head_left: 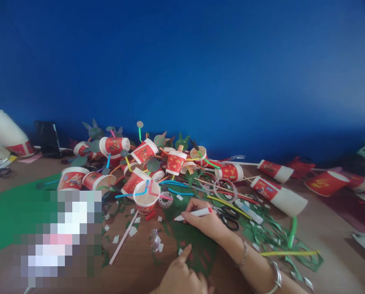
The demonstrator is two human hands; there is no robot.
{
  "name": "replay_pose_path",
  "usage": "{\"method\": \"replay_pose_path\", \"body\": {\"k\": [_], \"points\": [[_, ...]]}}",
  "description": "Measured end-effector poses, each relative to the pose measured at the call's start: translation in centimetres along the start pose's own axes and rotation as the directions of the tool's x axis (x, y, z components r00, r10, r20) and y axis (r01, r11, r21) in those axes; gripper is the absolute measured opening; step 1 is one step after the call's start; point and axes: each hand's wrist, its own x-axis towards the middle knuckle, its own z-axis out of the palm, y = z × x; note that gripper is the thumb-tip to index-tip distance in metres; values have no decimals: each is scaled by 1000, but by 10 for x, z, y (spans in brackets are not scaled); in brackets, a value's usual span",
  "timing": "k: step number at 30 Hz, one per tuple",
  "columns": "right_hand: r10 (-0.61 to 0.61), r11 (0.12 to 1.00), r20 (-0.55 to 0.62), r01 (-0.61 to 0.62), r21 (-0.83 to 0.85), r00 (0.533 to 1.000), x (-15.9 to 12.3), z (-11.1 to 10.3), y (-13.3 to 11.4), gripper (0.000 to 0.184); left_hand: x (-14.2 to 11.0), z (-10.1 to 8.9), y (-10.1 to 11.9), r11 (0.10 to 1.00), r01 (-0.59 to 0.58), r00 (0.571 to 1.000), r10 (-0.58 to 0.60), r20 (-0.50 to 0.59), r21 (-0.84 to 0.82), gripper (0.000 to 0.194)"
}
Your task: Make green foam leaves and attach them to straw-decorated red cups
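Head view: marker (pixel 197 214) in right hand (pixel 205 220).

The brown counter (pixel 124 273) looks like smooth wood with a low sheen. On it, the red-and-white printed cup with straws across its open mouth (pixel 146 197) looks like smooth paper. Right of that cup, the white marker with a red end (pixel 197 213) looks like smooth plastic, as do the black scissor handles (pixel 230 222). Below the cup, the crumpled clear wrapper (pixel 154 240) looks like glossy plastic film. Left of it, the large green sheet (pixel 14 212) looks like matt paper.
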Motion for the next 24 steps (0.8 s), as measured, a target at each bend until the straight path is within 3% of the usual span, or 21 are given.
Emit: {"method": "replay_pose_path", "body": {"k": [5,9,11,15,24], "points": [[-16,1000,22,16,5,1000,-1,2,-1,15,-1,1,1,1000,11,998,-11,66,-4,42],[-68,990,23,65,129,997,0,0,1,17,0,0,0,1000,2,999,-1,54,-10,43],[-76,986,-36,81,148,996,1,-3,5,18,1,-1,0,1000,5,1000,-5,27,-2,43],[-47,996,-161,60,73,986,0,-7,14,22,1,-1,-1,1000,7,1000,-7,1,24,43],[-19,1000,-157,17,-13,987,1,-3,16,28,0,-1,0,1000,0,1000,0,5,31,45]]}}
